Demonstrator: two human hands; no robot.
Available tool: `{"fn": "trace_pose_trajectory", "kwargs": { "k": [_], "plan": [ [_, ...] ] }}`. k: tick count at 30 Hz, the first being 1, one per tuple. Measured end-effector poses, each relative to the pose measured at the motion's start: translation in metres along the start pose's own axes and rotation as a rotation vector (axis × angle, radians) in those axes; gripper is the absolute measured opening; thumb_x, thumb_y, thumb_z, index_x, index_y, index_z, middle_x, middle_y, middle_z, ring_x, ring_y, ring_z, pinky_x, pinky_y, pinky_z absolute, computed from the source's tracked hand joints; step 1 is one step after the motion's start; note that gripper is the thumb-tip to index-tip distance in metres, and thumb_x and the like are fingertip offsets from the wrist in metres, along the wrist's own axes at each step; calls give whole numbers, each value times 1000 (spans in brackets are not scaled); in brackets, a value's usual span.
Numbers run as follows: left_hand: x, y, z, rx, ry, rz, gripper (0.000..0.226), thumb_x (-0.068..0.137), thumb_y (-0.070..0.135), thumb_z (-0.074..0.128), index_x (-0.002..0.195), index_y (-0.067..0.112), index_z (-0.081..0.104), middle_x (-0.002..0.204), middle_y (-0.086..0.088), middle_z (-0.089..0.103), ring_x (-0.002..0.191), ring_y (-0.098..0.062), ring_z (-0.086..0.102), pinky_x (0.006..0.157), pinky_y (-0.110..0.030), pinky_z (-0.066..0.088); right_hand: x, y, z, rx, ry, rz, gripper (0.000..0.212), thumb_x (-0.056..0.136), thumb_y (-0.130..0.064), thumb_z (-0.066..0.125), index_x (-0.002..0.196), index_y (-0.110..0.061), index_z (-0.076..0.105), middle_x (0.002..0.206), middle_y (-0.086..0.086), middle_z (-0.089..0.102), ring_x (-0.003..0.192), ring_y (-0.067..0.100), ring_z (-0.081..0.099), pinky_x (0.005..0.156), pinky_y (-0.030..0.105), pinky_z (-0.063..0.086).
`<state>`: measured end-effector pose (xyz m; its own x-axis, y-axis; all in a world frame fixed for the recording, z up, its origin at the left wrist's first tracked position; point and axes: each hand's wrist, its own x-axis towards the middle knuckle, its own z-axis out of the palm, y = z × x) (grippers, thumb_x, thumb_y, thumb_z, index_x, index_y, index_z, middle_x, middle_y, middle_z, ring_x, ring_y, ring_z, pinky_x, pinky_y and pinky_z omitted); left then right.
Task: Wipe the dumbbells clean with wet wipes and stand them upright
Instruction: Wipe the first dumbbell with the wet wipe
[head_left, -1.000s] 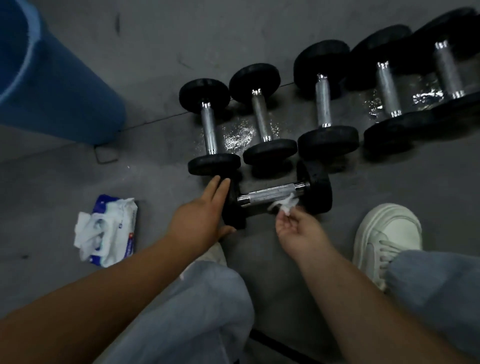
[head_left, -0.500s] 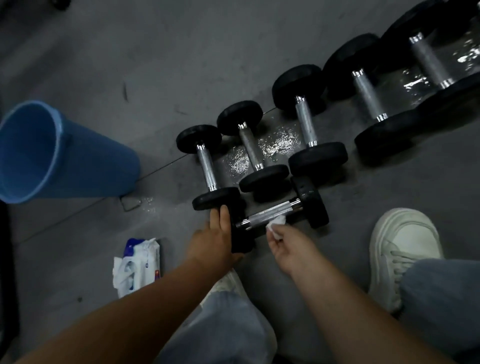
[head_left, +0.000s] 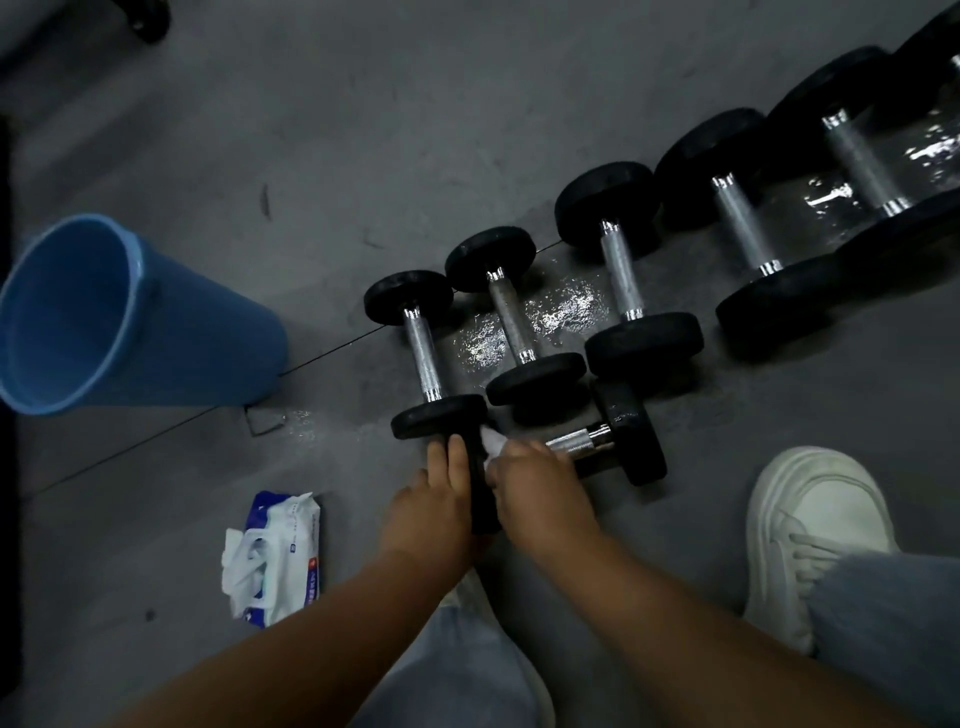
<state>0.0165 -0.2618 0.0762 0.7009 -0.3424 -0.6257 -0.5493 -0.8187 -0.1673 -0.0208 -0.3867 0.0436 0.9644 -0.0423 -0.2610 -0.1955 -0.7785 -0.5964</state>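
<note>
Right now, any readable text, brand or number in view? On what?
Wet wipes pack: printed label with blue and red marks, too blurred to read.
Dumbbells: no numbers or marks legible on the black heads.
Blue bucket, white shoe: no text visible.
Nothing can be quoted.

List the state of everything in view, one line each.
near dumbbell, lying on its side.
row of dumbbells, all lying on their sides.
wet wipe, bunched against the near dumbbell's handle.
right hand, gripping the wet wipe.
left hand, fingers straight, bracing the dumbbell's end.
wipes pack, open, a wipe sticking out.
floor, wet patches between dumbbells.
</note>
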Motion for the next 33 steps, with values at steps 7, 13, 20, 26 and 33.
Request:
{"fn": "trace_pose_trajectory", "kwargs": {
  "k": [7,13,20,26,33],
  "plan": [
    [0,-1,4,0,8,8,105,90,59,52,154,6,-12,161,-18,5,126,-28,48,92,-34,44,12,-3,-13,16,-237,139,28,90,-7,47,116,-15,55,121,12,50,112,32,53,89,37,47],
    [9,-13,8,-331,37,41,111,78,54,70,157,14,3,158,-8,20,128,-25,50,95,-34,48,13,4,-10,0,-345,212,30,91,-12,53,120,-9,57,130,16,53,111,32,59,88,34,49],
    [15,-7,9,-1586,-194,-376,64,86,30,75,135,41,36,115,7,65,95,-14,69,62,-31,59,15,13,-2,205,-412,359,19,89,-22,50,97,-8,61,117,16,64,103,28,64,88,33,48],
    [36,-10,4,-1667,-550,-470,53,78,39,73,124,19,58,103,-13,69,87,-27,70,69,-46,59,-1,17,-32,205,-78,279,19,85,-6,55,95,-20,63,107,2,54,96,21,57,78,25,40],
    [10,8,-26,-1630,-223,-431,38,84,0,61,116,18,52,69,-11,54,47,-21,50,40,-21,39,-15,28,-88,108,24,280,17,84,-10,52,92,-24,56,100,-2,49,89,21,55,71,25,39]
  ]
}}
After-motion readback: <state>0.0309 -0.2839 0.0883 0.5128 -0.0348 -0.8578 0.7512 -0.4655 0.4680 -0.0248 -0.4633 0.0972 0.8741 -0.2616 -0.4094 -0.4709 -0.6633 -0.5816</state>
